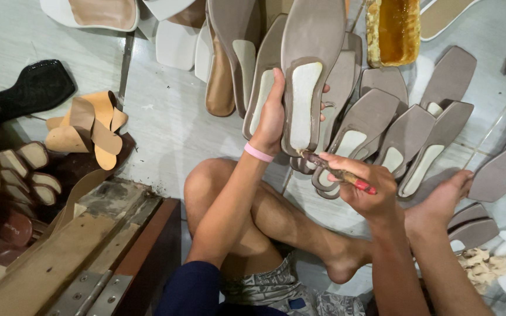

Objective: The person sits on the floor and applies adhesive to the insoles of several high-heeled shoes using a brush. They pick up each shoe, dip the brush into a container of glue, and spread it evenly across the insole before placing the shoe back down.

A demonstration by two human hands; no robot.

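The grey sole [311,64] held up by the left hand [272,120] runs off the top edge, so its toe end cannot be seen, and it hides most of the soles stacked behind it. Just below that sole, the bristle end of the brush [338,172] is too small to make out, and the right hand [365,188] covers the middle of its handle. Right of the sole, the amber glue container [393,29] is cut by the top edge.
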